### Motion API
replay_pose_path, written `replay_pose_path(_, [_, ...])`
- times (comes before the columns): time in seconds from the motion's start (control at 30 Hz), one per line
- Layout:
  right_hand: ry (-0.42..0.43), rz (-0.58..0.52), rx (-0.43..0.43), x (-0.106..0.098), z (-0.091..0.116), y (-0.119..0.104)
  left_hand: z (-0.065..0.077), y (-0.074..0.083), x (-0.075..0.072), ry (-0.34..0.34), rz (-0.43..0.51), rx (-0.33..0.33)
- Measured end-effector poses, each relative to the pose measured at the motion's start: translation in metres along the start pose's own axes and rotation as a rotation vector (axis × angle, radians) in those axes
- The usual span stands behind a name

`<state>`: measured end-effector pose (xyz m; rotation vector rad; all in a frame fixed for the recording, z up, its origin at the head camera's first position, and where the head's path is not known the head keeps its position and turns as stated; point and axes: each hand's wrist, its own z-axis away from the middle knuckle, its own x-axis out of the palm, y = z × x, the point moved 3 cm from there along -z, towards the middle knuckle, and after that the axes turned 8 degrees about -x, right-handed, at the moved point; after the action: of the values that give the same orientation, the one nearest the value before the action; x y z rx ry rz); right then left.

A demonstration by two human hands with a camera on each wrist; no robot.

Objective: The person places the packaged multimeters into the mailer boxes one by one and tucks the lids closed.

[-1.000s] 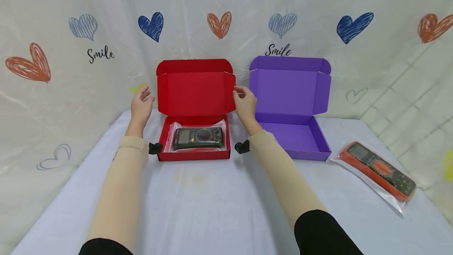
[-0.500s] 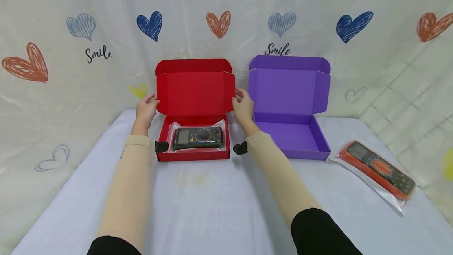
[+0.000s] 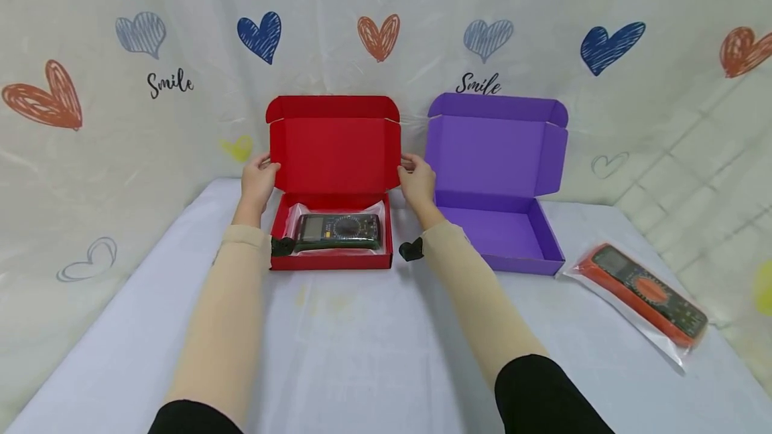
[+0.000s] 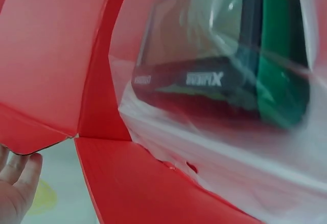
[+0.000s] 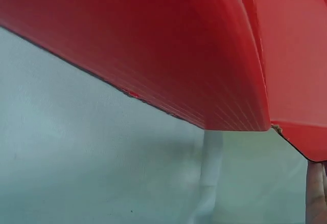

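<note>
My left hand (image 3: 258,186) and right hand (image 3: 417,184), fingers part-bent, touch the raised lid (image 3: 334,156) of the red box (image 3: 332,263) at 2 ends of its long axis, equally near; whether they pinch, I can't tell. The green multimeter (image 3: 338,232) lies inside.

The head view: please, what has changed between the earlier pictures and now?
The left hand moved rightward: a second ago it was apart from the red lid, and now it holds the lid's left edge. The right hand remains at the lid's right edge. The lid is still open; the dark multimeter, purple box and orange multimeter stayed in place.
</note>
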<state>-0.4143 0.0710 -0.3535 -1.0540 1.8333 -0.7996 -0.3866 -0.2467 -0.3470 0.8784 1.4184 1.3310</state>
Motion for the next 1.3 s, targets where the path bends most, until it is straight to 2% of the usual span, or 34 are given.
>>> replay_pose_path(0.13, [-0.025, 0.016, -0.002, -0.002, 0.001, 0.001, 0.003, -0.001, -0.004, -0.001, -0.016, 0.006])
replay_pose_path(0.3, [-0.039, 0.029, -0.016, -0.004, 0.003, 0.001, 0.007, 0.002, -0.009, -0.036, -0.091, 0.036])
replay_pose_path(0.5, [-0.069, -0.003, -0.011, -0.007, 0.005, 0.004, 0.013, 0.007, -0.013, -0.074, -0.184, 0.089])
replay_pose_path(0.77, [-0.079, -0.040, -0.012, -0.010, 0.006, 0.005, 0.019, 0.010, -0.017, -0.121, -0.234, 0.131])
replay_pose_path(0.9, [-0.108, -0.109, 0.008, -0.011, 0.008, 0.004, 0.020, 0.010, -0.022, -0.143, -0.259, 0.139])
replay_pose_path(1.13, [-0.148, -0.236, 0.050, -0.014, 0.013, 0.003, 0.022, 0.009, -0.028, -0.195, -0.248, 0.139])
replay_pose_path(1.3, [-0.196, -0.347, 0.072, -0.016, 0.014, 0.002, 0.026, 0.008, -0.032, -0.207, -0.254, 0.160])
